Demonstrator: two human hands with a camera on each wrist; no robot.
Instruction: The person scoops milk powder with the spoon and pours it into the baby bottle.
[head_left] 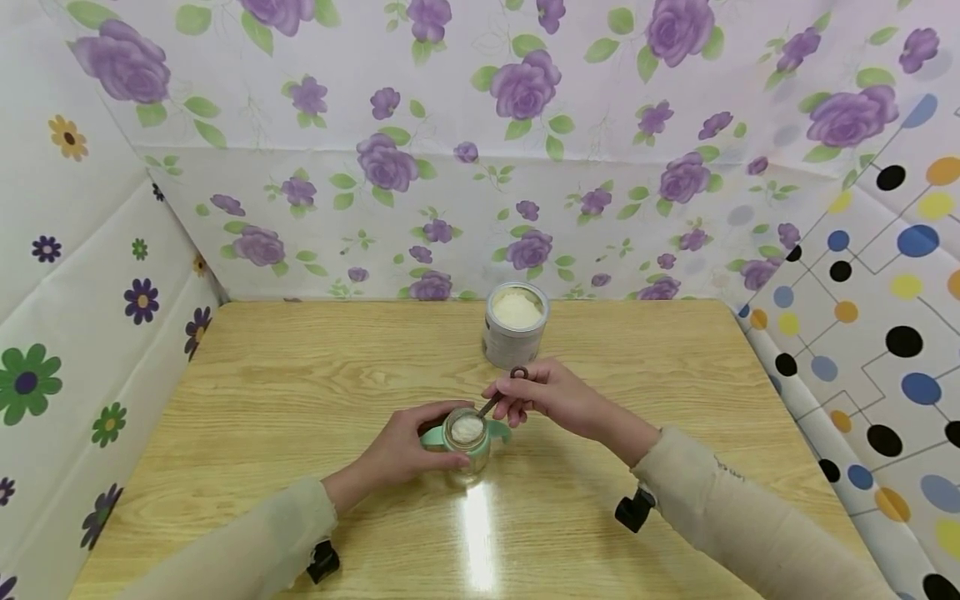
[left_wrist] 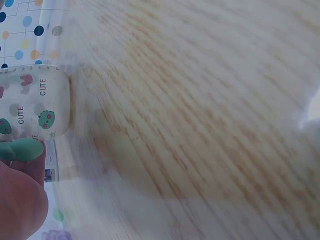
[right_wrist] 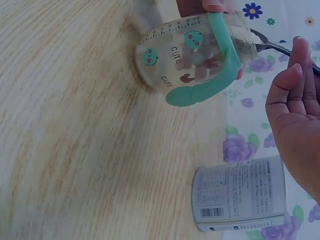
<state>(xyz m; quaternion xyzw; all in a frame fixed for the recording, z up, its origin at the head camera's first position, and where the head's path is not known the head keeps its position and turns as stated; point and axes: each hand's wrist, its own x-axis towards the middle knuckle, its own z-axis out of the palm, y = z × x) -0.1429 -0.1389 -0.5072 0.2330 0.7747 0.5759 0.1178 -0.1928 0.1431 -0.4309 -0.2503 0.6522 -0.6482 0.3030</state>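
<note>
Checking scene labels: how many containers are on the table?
2: a clear round bottle with mint-green handles, held by the left hand; and an open grey cylindrical tin, farther back and slightly right. Anything small behind the tin could be hidden.

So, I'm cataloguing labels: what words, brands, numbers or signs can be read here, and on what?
"CUTE", repeated: clear, rounded, mint-green-handled bottle.
Bottle's measuring scale: too small to read.
Grey-white cylindrical tin: small print and barcode, too small to read.
Beige fabric right sleeve: dark marks, too blurred to read.
</note>
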